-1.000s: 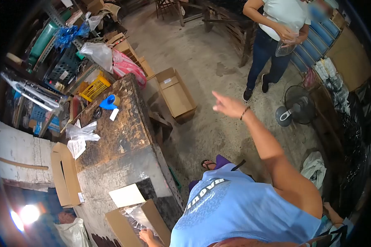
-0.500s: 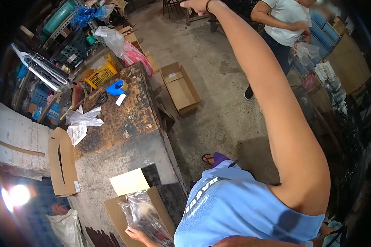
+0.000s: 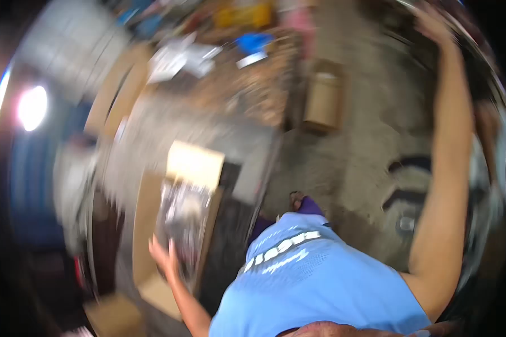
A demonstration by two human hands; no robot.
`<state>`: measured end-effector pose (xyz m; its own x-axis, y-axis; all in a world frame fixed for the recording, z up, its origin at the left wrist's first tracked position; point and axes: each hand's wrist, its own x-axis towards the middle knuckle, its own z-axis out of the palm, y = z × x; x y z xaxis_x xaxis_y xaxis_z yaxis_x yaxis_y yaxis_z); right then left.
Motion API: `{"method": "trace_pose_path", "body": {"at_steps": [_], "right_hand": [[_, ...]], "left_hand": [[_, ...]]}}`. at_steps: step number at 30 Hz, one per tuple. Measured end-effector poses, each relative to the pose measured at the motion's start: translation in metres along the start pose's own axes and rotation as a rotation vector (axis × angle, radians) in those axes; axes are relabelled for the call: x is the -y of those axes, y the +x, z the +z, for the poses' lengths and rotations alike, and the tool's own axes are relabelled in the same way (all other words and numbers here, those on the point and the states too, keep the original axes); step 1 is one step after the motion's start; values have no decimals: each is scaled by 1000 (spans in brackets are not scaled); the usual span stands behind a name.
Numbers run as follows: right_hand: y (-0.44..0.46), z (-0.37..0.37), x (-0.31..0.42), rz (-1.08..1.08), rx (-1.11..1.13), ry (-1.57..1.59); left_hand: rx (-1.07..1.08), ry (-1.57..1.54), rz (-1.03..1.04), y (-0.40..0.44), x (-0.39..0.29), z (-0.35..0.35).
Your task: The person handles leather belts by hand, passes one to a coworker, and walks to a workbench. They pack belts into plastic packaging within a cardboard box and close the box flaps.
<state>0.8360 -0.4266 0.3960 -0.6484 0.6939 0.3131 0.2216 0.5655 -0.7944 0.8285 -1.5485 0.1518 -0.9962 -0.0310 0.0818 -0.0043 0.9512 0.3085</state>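
My left hand [image 3: 166,259] lies over an open cardboard box [image 3: 143,224], its fingers spread. Beneath and beside the fingers is a clear plastic bag [image 3: 185,216] with dark contents that I cannot make out. One pale flap [image 3: 195,164] of the box is folded out at its far end. My right arm stretches far out to the right. At its end, my right hand [image 3: 433,25] is smeared by motion near the upper edge, and whether it holds anything is unclear.
The worn workbench [image 3: 208,129] carries crumpled plastic [image 3: 180,56], a blue tape dispenser [image 3: 253,44] and a standing piece of cardboard [image 3: 118,90]. Another open carton [image 3: 325,98] stands on the floor. Part of another person [image 3: 489,135] shows at the far right.
The view has swung to the right and blurred. My left hand has its fingers spread further over the box. My right arm stays outstretched, now at the right edge.
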Motion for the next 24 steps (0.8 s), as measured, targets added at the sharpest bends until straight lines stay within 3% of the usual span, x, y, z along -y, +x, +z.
{"method": "trace_pose_path", "body": {"at_steps": [1, 2, 4, 7, 12, 14, 15, 16, 17, 19, 21, 24], "right_hand": [[-82, 89, 82, -27, 79, 128], [-130, 126, 137, 46, 68, -142], [-148, 187, 137, -29, 285, -304], [-202, 293, 130, -122, 652, -43], [-381, 447, 250, -359, 1157, 142], [-446, 499, 288, -912, 1205, 131], [-475, 527, 307, -1072, 1306, 153], [-511, 544, 317, -1109, 1289, -68], [-541, 551, 353, -1033, 1423, -103], [-586, 625, 344, -1060, 1335, -256], [-606, 662, 352, -793, 1431, -390], [-613, 707, 326, -838, 1577, -616]], "left_hand": [[-9, -14, -69, -12, -13, -11], [0, -5, -106, -23, 0, -12], [6, 27, -178, -55, 24, -18], [128, 20, -405, -97, 38, -35], [358, 51, -573, -130, 63, -43], [389, 76, -489, -123, 73, -40], [394, 61, -474, -116, 79, -36], [353, 64, -394, -107, 85, -30], [308, 64, -313, -95, 89, -24], [260, 22, -264, -68, 88, -16], [200, -6, -211, -47, 79, -9], [246, -9, -108, -17, 57, 4]]}}
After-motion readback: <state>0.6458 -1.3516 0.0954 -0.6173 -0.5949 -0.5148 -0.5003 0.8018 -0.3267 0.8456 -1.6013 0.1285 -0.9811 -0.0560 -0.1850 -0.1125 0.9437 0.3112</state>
